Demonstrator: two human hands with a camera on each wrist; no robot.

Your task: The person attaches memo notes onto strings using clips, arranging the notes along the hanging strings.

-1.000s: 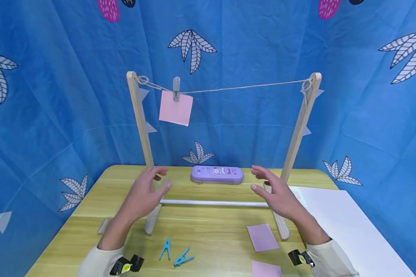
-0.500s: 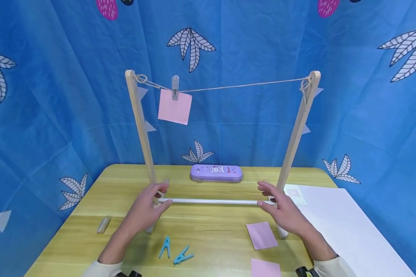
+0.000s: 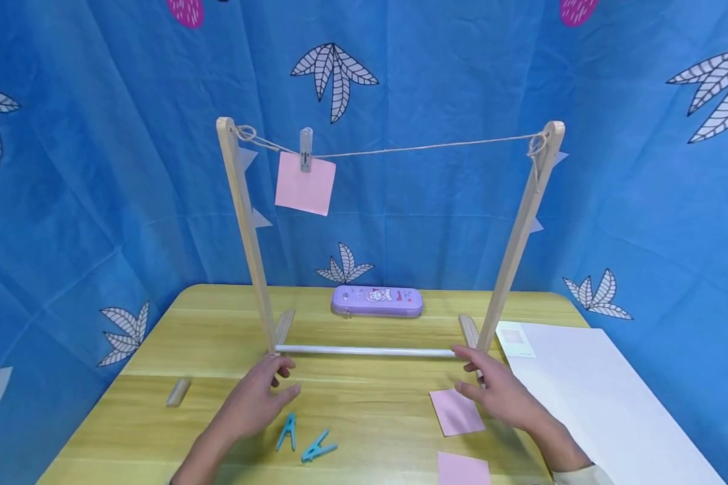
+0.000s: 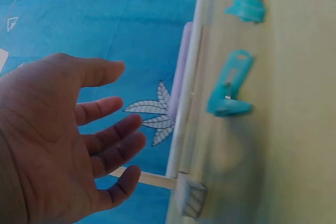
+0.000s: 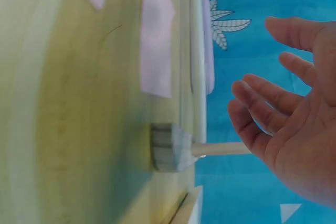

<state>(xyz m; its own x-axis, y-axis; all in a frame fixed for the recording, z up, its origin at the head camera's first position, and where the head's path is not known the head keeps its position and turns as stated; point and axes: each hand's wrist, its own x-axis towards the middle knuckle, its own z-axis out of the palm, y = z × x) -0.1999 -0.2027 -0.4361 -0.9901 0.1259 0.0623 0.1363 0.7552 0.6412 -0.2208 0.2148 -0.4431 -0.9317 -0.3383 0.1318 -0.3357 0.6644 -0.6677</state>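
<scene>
My left hand (image 3: 256, 399) is over the table, empty, its fingers loosely bent and thumb apart. Two blue clothespins (image 3: 288, 431) lie just to its right; the left wrist view shows the open palm and both clothespins (image 4: 231, 85). My right hand (image 3: 499, 391), also empty with relaxed fingers, hovers beside a pink paper square (image 3: 458, 412) and overlaps the foot of a wooden stand. A second pink square (image 3: 464, 469) lies nearer the front edge. From the stand's string (image 3: 425, 146) hangs another pink square (image 3: 305, 185), held by a grey clothespin (image 3: 306, 149).
The stand has two wooden posts (image 3: 243, 229) joined low down by a white rod (image 3: 364, 350). Behind it lies a purple pencil case (image 3: 376, 301). A white sheet (image 3: 582, 377) with a small card (image 3: 516, 339) is at right, a short wooden piece (image 3: 178, 392) at left.
Both hands have drawn back toward the body and lower, away from the stand's posts and the rod. The papers, clothespins and pencil case have stayed in place.
</scene>
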